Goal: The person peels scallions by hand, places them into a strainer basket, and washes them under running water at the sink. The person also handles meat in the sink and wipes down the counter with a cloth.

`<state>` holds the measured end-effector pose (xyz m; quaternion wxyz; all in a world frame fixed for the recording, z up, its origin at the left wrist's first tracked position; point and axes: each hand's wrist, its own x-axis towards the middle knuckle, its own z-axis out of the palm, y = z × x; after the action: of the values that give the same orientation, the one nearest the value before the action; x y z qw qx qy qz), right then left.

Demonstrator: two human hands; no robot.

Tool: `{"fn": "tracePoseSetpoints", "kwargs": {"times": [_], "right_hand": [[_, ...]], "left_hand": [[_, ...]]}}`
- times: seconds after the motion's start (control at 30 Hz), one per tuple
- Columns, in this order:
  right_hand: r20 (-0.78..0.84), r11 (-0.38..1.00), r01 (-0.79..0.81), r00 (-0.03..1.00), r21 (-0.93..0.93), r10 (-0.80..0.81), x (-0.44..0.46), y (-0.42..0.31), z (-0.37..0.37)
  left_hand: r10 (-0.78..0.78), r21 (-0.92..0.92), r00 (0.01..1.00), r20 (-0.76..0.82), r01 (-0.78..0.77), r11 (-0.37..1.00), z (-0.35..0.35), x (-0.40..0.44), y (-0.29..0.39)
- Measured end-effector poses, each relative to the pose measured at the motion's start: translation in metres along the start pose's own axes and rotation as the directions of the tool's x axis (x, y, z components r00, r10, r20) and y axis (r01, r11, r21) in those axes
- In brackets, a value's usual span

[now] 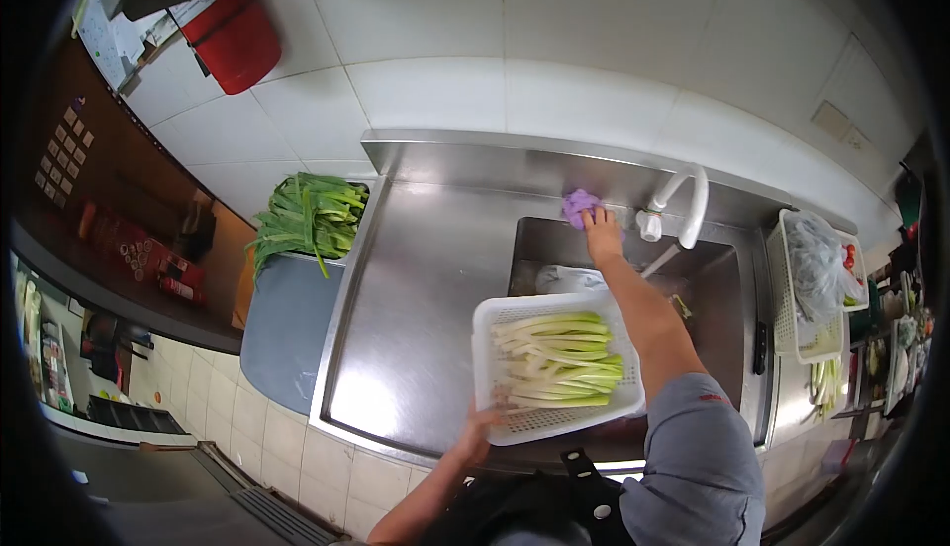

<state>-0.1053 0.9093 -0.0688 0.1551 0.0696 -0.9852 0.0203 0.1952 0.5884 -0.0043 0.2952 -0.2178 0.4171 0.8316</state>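
A white plastic basket (486, 343) holds trimmed scallion stalks (559, 358), white at one end and green at the other. My left hand (479, 434) grips the basket's near left corner. The basket is over the front edge of the steel sink (727, 294), partly covering the basin. Beyond it, my right hand (602, 236) reaches to the back ledge, its fingers on a crumpled purple cloth (581, 207). Part of a pale plastic bag (569, 279) shows in the basin behind the basket.
A white faucet (693, 205) stands behind the basin, right of my right arm. Leafy greens (312, 215) fill a container left of the steel counter (396, 348), above a grey lid (292, 323). At right, a white crate (787, 294) holds a clear plastic bag (823, 264).
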Motion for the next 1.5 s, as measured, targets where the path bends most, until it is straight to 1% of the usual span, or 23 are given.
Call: {"fn": "tracePoseSetpoints", "kwargs": {"times": [0.07,0.13,0.2,0.3,0.33,0.4,0.47,0.53,0.6,0.67,0.73,0.8,0.87,0.93,1.0,1.07,1.13,1.2,1.27,1.33,1.37,1.43,1.5], "right_hand": [[0.023,0.934,-0.330,0.941,-0.134,0.336,-0.009,0.003,-0.006],[0.079,0.927,-0.332,0.934,-0.171,0.349,-0.014,-0.006,-0.021],[0.136,0.924,-0.323,0.925,-0.205,0.354,-0.009,-0.026,-0.043],[0.048,0.944,-0.154,0.988,0.291,0.146,-0.005,-0.089,-0.080],[0.014,0.903,-0.087,0.996,0.420,0.090,-0.003,-0.113,-0.084],[-0.099,0.725,0.221,0.973,0.652,-0.208,-0.001,-0.154,-0.112],[-0.111,0.589,0.393,0.883,0.706,-0.456,0.005,-0.188,-0.097],[0.059,0.582,0.474,0.739,0.661,-0.671,0.005,-0.220,-0.077],[-0.017,0.580,0.556,0.730,0.595,-0.683,-0.022,-0.252,-0.045],[-0.089,0.576,0.634,0.708,0.516,-0.701,-0.022,-0.273,-0.006],[-0.079,0.767,0.484,0.862,0.422,-0.501,-0.008,-0.281,0.016],[0.103,0.914,0.267,0.945,0.305,-0.311,0.022,-0.258,0.014],[0.139,0.985,-0.025,0.990,0.172,0.000,0.045,-0.222,0.016],[0.259,0.946,-0.210,0.955,0.245,0.145,0.046,-0.173,0.004],[0.238,0.953,-0.210,0.959,0.219,0.157,0.020,-0.126,-0.005],[0.096,0.895,-0.229,0.973,0.384,0.208,-0.019,-0.088,0.006],[0.206,0.788,-0.428,0.904,0.443,0.375,-0.059,-0.055,0.012],[0.258,0.724,-0.517,0.856,0.457,0.448,-0.096,-0.031,-0.002],[0.261,0.737,-0.522,0.853,0.429,0.452,-0.114,-0.004,-0.004],[0.265,0.750,-0.525,0.851,0.402,0.454,-0.137,0.019,-0.011],[0.310,0.746,-0.560,0.826,0.359,0.471,-0.146,0.027,-0.015],[0.344,0.742,-0.591,0.800,0.314,0.492,-0.149,0.042,-0.024],[0.390,0.719,-0.578,0.809,0.386,0.441,-0.154,0.050,-0.031]], "left_hand": [[0.085,0.020,0.995,0.061,-0.086,0.996,-0.002,-0.019,0.015],[0.092,0.026,0.995,0.031,-0.093,0.995,-0.021,-0.038,0.012],[0.139,0.051,0.982,-0.130,-0.133,0.990,-0.041,-0.059,0.011],[0.209,-0.001,0.962,-0.178,-0.213,0.977,-0.077,-0.093,0.008],[0.218,-0.065,0.954,-0.205,-0.236,0.970,-0.074,-0.112,0.017],[0.287,-0.174,0.914,-0.287,-0.344,0.923,-0.082,-0.144,0.023],[0.393,-0.192,0.849,-0.353,-0.477,0.858,-0.094,-0.173,0.029],[0.516,-0.117,0.745,-0.423,-0.610,0.784,-0.100,-0.198,0.036],[0.562,-0.063,0.614,-0.554,-0.705,0.707,-0.106,-0.213,0.043],[0.547,-0.035,0.606,-0.578,-0.688,0.725,-0.104,-0.218,0.055],[0.624,0.049,0.502,-0.599,-0.755,0.654,-0.109,-0.212,0.061],[0.622,0.050,0.519,-0.587,-0.743,0.667,-0.119,-0.196,0.070],[0.612,-0.043,0.584,-0.533,-0.741,0.670,-0.129,-0.175,0.080],[0.594,-0.091,0.664,-0.454,-0.698,0.711,-0.136,-0.144,0.095],[0.568,-0.115,0.692,-0.446,-0.674,0.730,-0.109,-0.108,0.117],[0.507,-0.191,0.790,-0.344,-0.588,0.786,-0.119,-0.062,0.135],[0.489,-0.192,0.852,-0.186,-0.520,0.833,-0.138,-0.002,0.153],[0.341,-0.253,0.936,-0.088,-0.353,0.901,-0.125,0.039,0.187],[0.296,-0.245,0.945,-0.138,-0.322,0.914,-0.097,0.069,0.219],[0.338,-0.293,0.898,-0.282,-0.417,0.861,-0.099,0.115,0.230],[0.343,-0.296,0.899,-0.273,-0.418,0.859,-0.095,0.132,0.231],[0.571,-0.197,0.642,-0.512,-0.735,0.649,-0.077,0.153,0.224],[0.501,-0.187,0.641,-0.582,-0.705,0.684,-0.052,0.159,0.200]]}}
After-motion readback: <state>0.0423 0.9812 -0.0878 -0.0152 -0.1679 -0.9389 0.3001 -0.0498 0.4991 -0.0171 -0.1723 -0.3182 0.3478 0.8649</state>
